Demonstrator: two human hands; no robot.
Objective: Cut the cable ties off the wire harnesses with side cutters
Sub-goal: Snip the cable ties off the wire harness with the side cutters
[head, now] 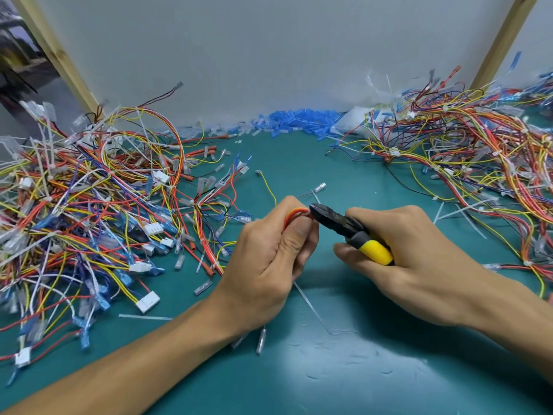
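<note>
Left hand (269, 253) pinches a looped red-and-yellow wire harness (296, 213) above the green mat (374, 163); right hand (404, 244), fingers wrapped round the side cutters (338, 221), points their nose leftward at the harness, cable tie hidden

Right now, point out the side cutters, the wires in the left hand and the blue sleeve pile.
side cutters (344, 224): head view, on the dark pivot.
wires (296, 213): head view, on the exposed orange loop.
blue sleeve pile (302, 122): head view, on its middle.
</note>
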